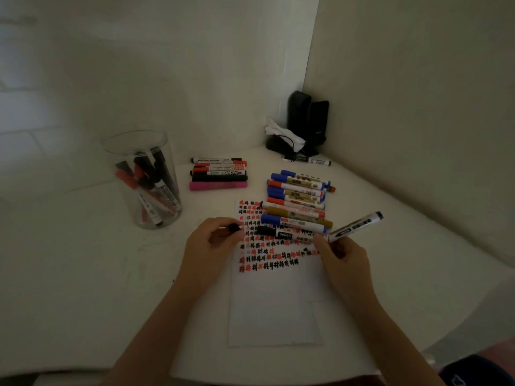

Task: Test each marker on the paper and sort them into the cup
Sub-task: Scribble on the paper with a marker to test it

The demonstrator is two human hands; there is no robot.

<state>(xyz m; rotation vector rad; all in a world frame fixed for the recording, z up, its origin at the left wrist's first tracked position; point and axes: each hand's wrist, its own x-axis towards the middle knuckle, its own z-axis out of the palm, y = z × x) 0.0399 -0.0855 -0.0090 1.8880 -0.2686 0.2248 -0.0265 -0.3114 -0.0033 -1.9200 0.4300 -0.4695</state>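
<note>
Head view showed the right hand (338, 250) with fingers curled round a white-barrelled black marker (355, 227), its dark end tilted up toward two o'clock over the paper (274, 302). The left hand (213, 240) pinched a black cap (233, 227) between thumb and fingertips at the sheet's nine o'clock edge. Rows of red and black test marks covered the paper's upper part. Just beyond the hands lay a black marker labelled "deli" (285, 235), nearest in a stack of blue, red and gold markers (296, 196). At eleven o'clock stood the clear cup (142, 179) holding black and red markers; a second marker pile (218, 174) lay beside it. Dark objects (306, 121) filled the one o'clock corner.
</note>
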